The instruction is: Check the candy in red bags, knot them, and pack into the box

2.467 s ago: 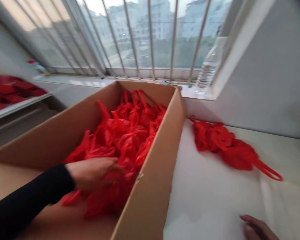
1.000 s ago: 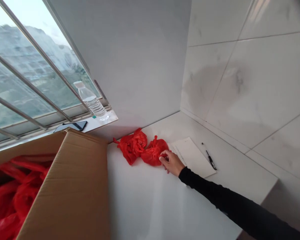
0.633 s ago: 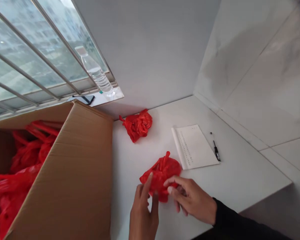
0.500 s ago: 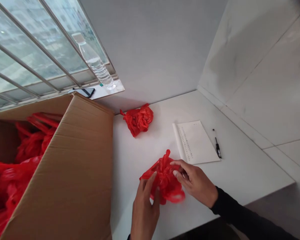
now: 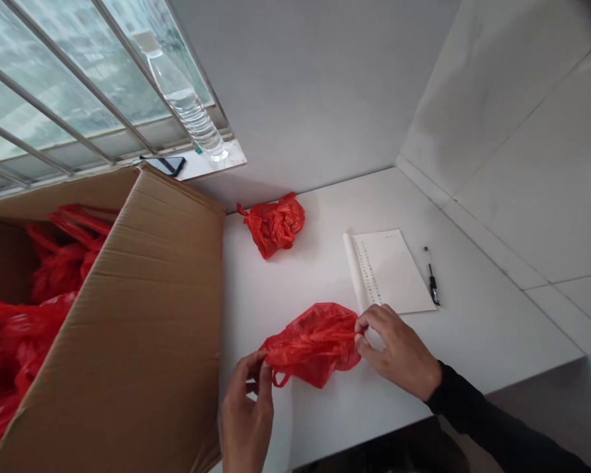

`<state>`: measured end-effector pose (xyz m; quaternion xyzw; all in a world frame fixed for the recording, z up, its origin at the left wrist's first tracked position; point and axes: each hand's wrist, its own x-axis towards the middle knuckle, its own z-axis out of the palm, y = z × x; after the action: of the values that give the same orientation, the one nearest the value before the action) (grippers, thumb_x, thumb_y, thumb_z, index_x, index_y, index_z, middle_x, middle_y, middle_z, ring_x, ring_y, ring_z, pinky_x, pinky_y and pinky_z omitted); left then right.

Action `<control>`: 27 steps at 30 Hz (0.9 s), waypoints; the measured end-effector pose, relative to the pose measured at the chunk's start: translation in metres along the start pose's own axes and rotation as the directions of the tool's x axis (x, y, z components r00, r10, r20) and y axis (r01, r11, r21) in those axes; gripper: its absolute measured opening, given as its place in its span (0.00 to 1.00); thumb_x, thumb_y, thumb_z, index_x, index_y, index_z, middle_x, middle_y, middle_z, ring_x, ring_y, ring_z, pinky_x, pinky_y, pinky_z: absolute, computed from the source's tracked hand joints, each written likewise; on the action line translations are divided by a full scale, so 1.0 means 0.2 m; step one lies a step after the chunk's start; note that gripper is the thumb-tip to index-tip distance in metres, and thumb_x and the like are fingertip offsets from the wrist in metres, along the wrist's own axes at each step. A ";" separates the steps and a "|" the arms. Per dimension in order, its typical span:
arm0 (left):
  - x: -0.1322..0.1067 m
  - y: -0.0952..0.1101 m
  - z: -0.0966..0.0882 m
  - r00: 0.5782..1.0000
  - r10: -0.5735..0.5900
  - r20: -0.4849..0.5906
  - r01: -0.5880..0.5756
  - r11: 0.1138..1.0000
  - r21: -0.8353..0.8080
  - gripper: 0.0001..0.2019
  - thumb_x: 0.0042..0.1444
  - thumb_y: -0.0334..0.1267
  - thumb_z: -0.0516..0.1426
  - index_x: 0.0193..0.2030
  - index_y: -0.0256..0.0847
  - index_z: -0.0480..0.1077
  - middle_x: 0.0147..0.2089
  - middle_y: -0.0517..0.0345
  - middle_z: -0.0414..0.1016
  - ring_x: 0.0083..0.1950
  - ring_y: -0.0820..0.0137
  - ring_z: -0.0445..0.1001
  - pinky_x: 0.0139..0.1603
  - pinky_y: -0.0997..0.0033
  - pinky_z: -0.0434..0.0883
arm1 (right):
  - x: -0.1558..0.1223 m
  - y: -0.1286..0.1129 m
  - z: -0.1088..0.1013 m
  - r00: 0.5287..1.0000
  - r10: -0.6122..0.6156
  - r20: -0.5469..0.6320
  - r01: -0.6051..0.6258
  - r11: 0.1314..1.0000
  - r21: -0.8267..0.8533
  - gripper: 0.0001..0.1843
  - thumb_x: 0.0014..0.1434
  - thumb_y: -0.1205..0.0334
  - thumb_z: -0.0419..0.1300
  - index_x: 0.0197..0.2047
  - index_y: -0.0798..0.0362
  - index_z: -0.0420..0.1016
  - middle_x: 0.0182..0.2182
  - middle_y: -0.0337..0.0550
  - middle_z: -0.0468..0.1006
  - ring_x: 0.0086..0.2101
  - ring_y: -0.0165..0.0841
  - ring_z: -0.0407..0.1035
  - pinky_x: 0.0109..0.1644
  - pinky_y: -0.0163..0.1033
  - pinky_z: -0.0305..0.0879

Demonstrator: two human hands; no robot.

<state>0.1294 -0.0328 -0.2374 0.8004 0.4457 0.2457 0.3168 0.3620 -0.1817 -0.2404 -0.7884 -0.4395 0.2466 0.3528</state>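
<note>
A red plastic bag (image 5: 315, 345) is stretched sideways between my two hands, just over the front part of the white table. My left hand (image 5: 250, 401) pinches its left end between thumb and fingers, with a small handle loop hanging beside the fingertips. At the right end, my right hand (image 5: 396, 348) pinches the bag with thumb and forefinger. The plastic is thin and creased; whether anything lies inside cannot be made out. Further back, a second red plastic bag (image 5: 274, 225), crumpled into a bundle, lies near the wall.
A tall cardboard box (image 5: 142, 328) with red bags (image 5: 29, 341) inside stands at the left. An open notebook (image 5: 394, 269) and a black pen (image 5: 433, 286) lie on the white table (image 5: 512, 335). A water bottle (image 5: 192, 112) and a phone (image 5: 166, 164) rest on the windowsill.
My hands have moved apart, the left one leftward and the right slightly rightward. The bunched red bag between them has been pulled out into a longer shape.
</note>
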 end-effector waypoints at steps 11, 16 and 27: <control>-0.01 0.11 0.08 0.979 0.203 0.032 -0.204 0.979 0.029 0.06 0.66 0.36 0.59 0.45 0.50 0.78 0.45 0.57 0.78 0.49 0.60 0.74 0.54 0.57 0.69 | 0.06 -0.10 0.06 0.995 -0.104 -0.009 0.104 0.994 0.033 0.06 0.68 0.66 0.53 0.43 0.50 0.72 0.40 0.43 0.77 0.44 0.39 0.69 0.53 0.51 0.66; -0.02 0.08 -0.03 0.988 0.063 -0.139 -0.063 0.998 0.006 0.06 0.69 0.40 0.56 0.49 0.46 0.72 0.48 0.55 0.75 0.49 0.63 0.74 0.52 0.63 0.69 | 0.01 -0.04 -0.03 0.988 0.107 -0.111 -0.088 0.982 0.167 0.05 0.67 0.59 0.56 0.45 0.49 0.67 0.39 0.42 0.76 0.38 0.36 0.71 0.39 0.42 0.68; 0.01 0.19 -0.03 0.981 0.091 -0.174 -0.110 0.988 -0.104 0.05 0.66 0.36 0.59 0.47 0.48 0.73 0.44 0.59 0.73 0.44 0.68 0.73 0.47 0.69 0.69 | 0.02 -0.11 -0.08 0.987 0.096 -0.127 -0.064 0.971 0.232 0.14 0.71 0.49 0.54 0.37 0.48 0.68 0.30 0.36 0.72 0.32 0.33 0.68 0.39 0.42 0.65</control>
<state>0.1463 -0.0448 -0.2053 0.7790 0.4151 0.3531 0.3101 0.3632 -0.1748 -0.2135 -0.7752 -0.3509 0.2544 0.4597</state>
